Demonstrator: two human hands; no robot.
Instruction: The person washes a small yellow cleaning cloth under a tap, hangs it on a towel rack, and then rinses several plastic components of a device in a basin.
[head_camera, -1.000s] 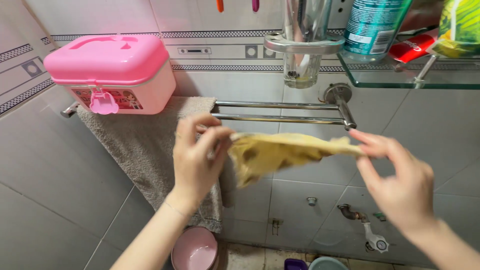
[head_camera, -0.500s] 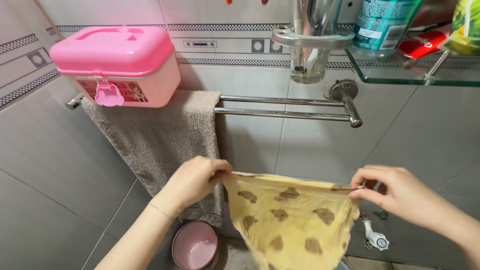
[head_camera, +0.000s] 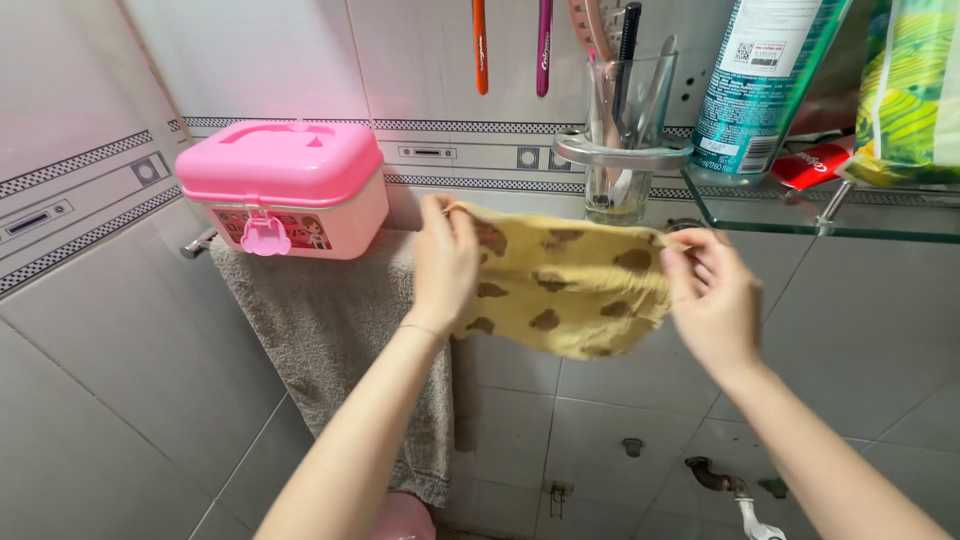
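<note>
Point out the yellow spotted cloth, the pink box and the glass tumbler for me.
yellow spotted cloth (head_camera: 570, 290): head view, middle of the spread fabric.
pink box (head_camera: 280, 165): head view, top of its lid.
glass tumbler (head_camera: 622, 130): head view, its clear side wall above the metal ring.

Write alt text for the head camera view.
Both hands, left hand and right hand, hold a yellow brown-spotted cloth spread before a tiled bathroom wall. A pink box sits above a grey towel; a glass shelf is at right.

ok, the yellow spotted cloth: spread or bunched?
Spread. The yellow cloth is stretched flat between the left hand and right hand, each pinching a top corner, brown spots showing across its face.
</note>
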